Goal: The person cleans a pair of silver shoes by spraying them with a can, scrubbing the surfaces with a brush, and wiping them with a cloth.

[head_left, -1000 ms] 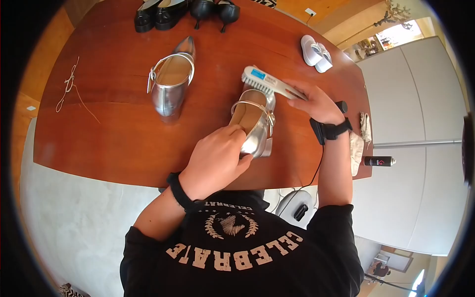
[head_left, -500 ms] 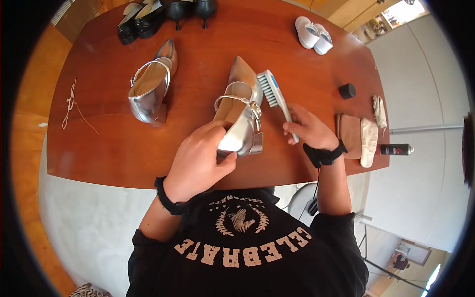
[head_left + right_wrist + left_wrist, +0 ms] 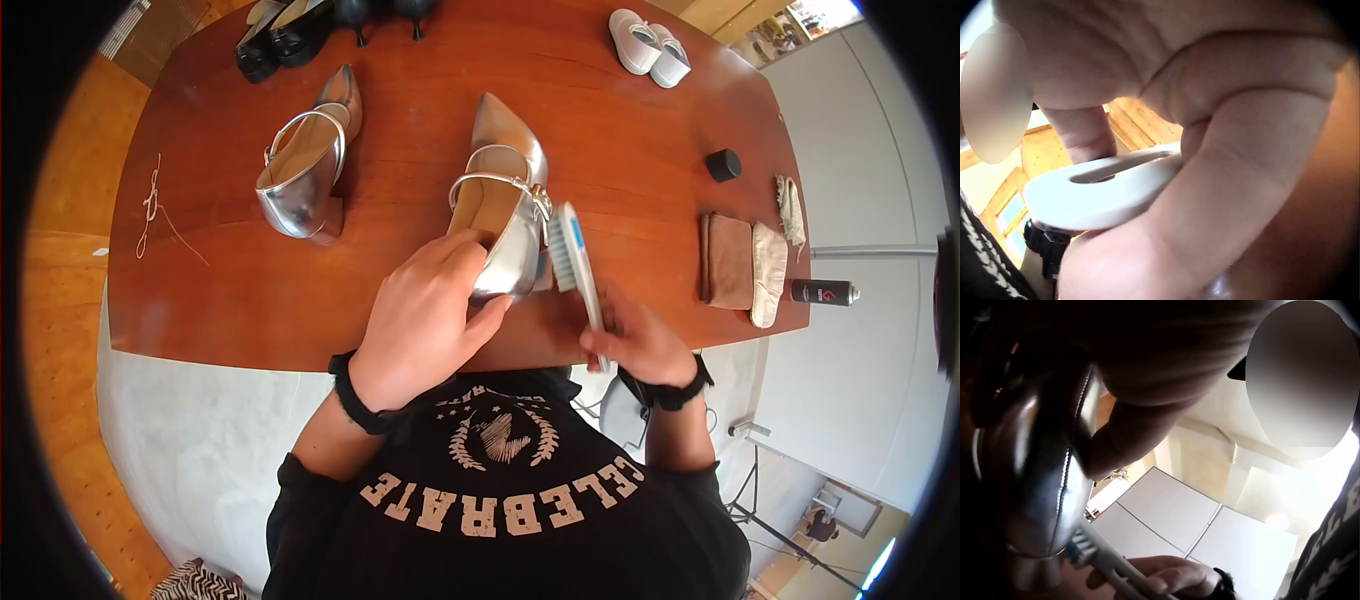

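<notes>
A silver strapped shoe is tilted at the middle of the table, its toe pointing away. The left hand grips its heel end, fingers inside the opening and thumb along the back. In the right hand is the handle of a white brush, whose bristles face the shoe's outer side close to the heel. The left wrist view shows the bristles at the shoe's back; whether they touch is unclear. In the right wrist view the fingers wrap the slotted white handle.
Another silver shoe stands to the left, near a thin string. Black shoes and white shoes are at the far side. On the right are a black cap, folded cloths and a spray can.
The brush has moved from the shoe's toe down along its outer side to near the heel, turning more upright. The left hand keeps its grip on the shoe. The head view has shifted.
</notes>
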`<state>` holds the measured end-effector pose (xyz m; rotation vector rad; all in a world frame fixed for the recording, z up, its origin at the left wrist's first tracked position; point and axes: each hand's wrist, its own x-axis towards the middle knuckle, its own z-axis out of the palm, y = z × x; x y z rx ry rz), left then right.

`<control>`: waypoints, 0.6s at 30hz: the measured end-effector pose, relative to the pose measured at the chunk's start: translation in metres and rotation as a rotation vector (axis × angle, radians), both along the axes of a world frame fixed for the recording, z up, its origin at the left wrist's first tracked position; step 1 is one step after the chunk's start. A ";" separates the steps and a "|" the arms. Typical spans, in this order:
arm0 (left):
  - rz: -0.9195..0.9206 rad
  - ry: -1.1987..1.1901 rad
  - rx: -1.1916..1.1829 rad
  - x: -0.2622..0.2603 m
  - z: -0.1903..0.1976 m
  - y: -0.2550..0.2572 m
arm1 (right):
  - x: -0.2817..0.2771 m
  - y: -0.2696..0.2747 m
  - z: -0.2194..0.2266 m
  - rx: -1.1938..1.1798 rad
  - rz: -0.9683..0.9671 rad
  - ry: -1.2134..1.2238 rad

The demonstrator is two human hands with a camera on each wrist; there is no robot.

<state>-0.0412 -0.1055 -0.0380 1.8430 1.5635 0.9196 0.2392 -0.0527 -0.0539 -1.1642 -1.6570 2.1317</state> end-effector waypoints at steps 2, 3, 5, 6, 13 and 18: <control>0.003 0.015 0.024 0.001 0.000 0.001 | 0.007 -0.011 -0.006 0.003 0.036 -0.068; 0.001 0.023 0.035 0.002 0.000 0.001 | 0.010 -0.015 -0.010 0.028 0.060 -0.106; -0.009 0.043 0.050 0.004 -0.001 0.003 | 0.009 -0.014 -0.008 -0.001 0.050 -0.202; -0.015 0.052 0.060 0.006 -0.001 0.004 | 0.010 -0.014 -0.008 0.006 0.058 -0.193; 0.052 0.067 0.146 0.013 -0.003 0.008 | 0.028 -0.015 0.002 0.196 0.286 -0.298; 0.052 0.063 0.138 0.015 -0.005 0.008 | 0.044 -0.017 0.005 0.214 0.242 -0.157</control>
